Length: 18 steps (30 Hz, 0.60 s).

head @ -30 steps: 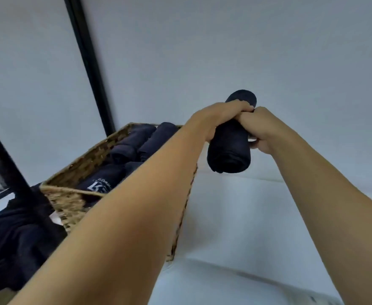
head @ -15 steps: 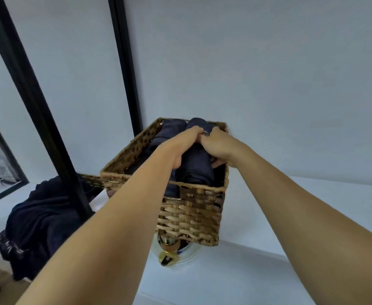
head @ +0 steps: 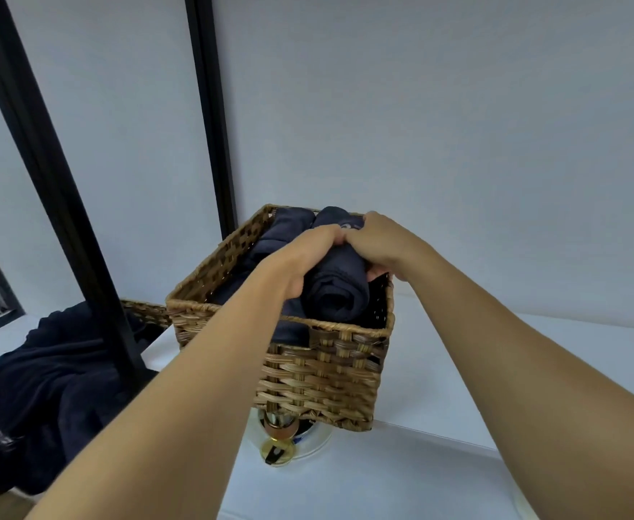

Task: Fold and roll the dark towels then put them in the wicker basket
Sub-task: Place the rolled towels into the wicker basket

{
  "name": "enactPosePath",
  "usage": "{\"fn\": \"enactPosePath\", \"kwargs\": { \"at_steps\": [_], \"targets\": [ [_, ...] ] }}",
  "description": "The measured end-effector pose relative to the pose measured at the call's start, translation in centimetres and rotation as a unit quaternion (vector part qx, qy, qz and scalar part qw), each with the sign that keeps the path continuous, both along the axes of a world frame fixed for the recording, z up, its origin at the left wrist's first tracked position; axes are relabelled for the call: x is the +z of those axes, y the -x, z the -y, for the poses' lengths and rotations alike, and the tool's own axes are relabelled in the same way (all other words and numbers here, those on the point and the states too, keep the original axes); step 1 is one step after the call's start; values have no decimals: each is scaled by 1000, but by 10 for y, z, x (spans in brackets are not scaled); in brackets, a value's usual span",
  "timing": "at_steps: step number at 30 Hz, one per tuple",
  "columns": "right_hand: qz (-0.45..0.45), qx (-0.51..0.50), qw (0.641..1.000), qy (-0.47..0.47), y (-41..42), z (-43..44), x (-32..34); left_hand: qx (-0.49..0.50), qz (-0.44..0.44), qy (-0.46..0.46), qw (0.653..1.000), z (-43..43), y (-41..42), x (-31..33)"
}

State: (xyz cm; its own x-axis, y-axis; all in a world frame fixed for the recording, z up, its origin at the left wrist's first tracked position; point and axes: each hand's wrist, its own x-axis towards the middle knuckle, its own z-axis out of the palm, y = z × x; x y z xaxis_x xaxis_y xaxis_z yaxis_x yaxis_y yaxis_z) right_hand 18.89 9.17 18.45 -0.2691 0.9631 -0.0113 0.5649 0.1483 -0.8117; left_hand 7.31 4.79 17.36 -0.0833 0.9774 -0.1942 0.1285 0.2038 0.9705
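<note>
The wicker basket point(head: 319, 373) is being seen as rough woven cane, slightly glossy. The rolled towel point(head: 340, 294) is being seen as soft matt cloth, like the towel pile point(head: 45, 388) at nine o'clock. At six o'clock a glossy glass bottle point(head: 276, 450) is being seen on the smooth matt tabletop point(head: 401, 478).

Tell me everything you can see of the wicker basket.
The wicker basket is a rectangular box woven of brown and tan strips, with a braided rim. It stands upright on a white surface, open-topped, with dark towels inside. The left hand and right hand grip one rolled towel, partly inside along its right wall.
</note>
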Motion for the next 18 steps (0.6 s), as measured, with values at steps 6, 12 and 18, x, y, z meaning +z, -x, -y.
{"fn": "enactPosePath", "kwargs": {
  "at_steps": [6,12,18],
  "targets": [
    [-80,25,996,8,52,2,-1,77,-28,-12,997,10,48,7],
    [-76,59,995,4,110,4,-19,140,-101,-67,983,13,96,-7],
    [-87,73,992,49,126,-4,-39,119,-295,-108,942,-2,117,-27]
  ]
}}
